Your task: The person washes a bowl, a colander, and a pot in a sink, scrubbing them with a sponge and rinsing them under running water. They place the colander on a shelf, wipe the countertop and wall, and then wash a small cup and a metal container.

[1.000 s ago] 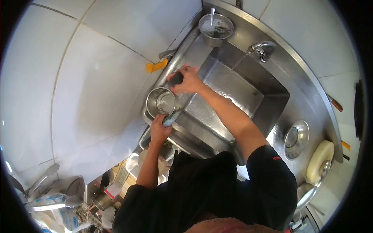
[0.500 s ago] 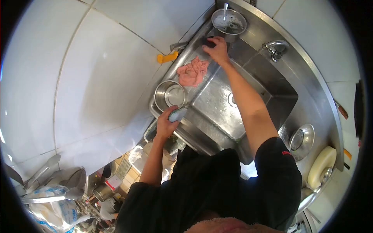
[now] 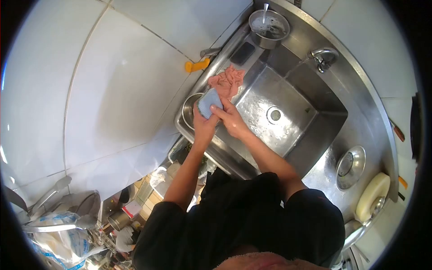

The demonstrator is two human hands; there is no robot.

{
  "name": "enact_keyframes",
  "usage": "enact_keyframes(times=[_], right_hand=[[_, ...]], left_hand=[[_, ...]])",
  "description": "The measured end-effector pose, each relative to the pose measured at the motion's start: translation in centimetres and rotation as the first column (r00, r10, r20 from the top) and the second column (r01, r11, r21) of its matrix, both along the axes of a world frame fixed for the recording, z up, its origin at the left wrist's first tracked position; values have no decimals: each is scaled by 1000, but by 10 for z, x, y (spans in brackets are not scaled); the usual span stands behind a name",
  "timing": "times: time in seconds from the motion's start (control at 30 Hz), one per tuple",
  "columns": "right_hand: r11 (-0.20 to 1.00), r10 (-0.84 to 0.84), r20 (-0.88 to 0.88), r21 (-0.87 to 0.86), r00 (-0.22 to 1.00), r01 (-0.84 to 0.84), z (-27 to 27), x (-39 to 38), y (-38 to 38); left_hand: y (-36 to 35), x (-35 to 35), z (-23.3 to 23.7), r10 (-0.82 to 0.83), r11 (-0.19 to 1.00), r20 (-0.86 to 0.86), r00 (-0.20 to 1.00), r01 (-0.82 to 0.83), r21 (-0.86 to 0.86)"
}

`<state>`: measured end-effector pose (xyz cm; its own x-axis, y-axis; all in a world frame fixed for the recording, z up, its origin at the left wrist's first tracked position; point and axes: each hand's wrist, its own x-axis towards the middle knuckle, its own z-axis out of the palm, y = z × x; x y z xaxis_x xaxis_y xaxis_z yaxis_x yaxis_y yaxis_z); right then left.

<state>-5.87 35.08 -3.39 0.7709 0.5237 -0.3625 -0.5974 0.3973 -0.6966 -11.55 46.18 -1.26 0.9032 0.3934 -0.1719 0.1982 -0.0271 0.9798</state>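
Left hand (image 3: 203, 127): curled round the lower end of a blue-grey scouring pad (image 3: 209, 102), thumb side up, firm hold. Right hand (image 3: 232, 119): fingers stretched toward the pad, tips resting on its right edge; cannot tell whether they pinch it or only touch.

Pad sits above both hands, over the steel bowl (image 3: 189, 110) on the sink's left ledge (image 3: 234, 49). Broad face is turned up to the camera, free end toward the pink rag (image 3: 228, 80) just beyond it. Long axis seems to run along the ledge, not certain.

Around: sink basin (image 3: 288, 96), tap (image 3: 324, 57), dark block (image 3: 243, 53) on the ledge, steel pot (image 3: 269, 24) with a spoon standing in it. Plastic bag (image 3: 67, 249), lower left, has blue print too blurred to read.
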Motion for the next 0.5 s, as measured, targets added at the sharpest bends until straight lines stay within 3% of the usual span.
enact_keyframes(times=[0.03, 0.07, 0.1, 0.13, 0.17, 0.23, 0.27, 0.33, 0.37, 0.4, 0.43, 0.5], right_hand=[[996, -72, -5, 55, 997, 73, -8, -3, 6], [983, -145, -14, 110, 989, 146, -14, -5, 7], [987, -88, -132, 122, 987, 104, -2, 7, -3], [981, -177, 124, -61, 976, 185, -15, 21, -4], [929, -206, 383, -213, 900, 303, -38, 37, -2], [913, -285, 351, -185, 892, 364, -30, 75, -8], [947, -320, 45, -17, 946, 321, -1, 99, -17], [882, -470, 7, 50, 883, 469, 15, 154, -16], [830, -556, 123, 41, 822, 556, 13, 183, -9], [770, -628, 235, 44, 742, 637, 12, 210, 0], [631, -626, 521, -100, 580, 770, 1, 234, 14], [200, -287, 928, -186, 239, 962, -15, 262, 42]], left_hand=[[-3, 3, -2, -41, 999, -2, 999, 41, -32], [-4, 4, 0, -152, 987, 19, 988, 151, 53], [-4, 6, 6, -263, 956, 32, 964, 256, 142], [-3, 8, 11, -371, 906, 37, 928, 353, 233], [5, 0, -12, -348, 819, 3, 938, 302, 487], [11, -15, 11, -338, 607, -126, 933, 318, 728], [16, -24, 21, -321, 470, -187, 929, 327, 820], [33, -49, -1, -297, 363, -283, 912, 382, 850], [37, -61, -9, -295, 316, -312, 903, 400, 860], [41, -68, -12, -288, 267, -341, 895, 417, 869], [41, -73, -14, -297, 283, -332, 895, 415, 865], [38, -77, -19, -308, 315, -320, 896, 413, 854]])
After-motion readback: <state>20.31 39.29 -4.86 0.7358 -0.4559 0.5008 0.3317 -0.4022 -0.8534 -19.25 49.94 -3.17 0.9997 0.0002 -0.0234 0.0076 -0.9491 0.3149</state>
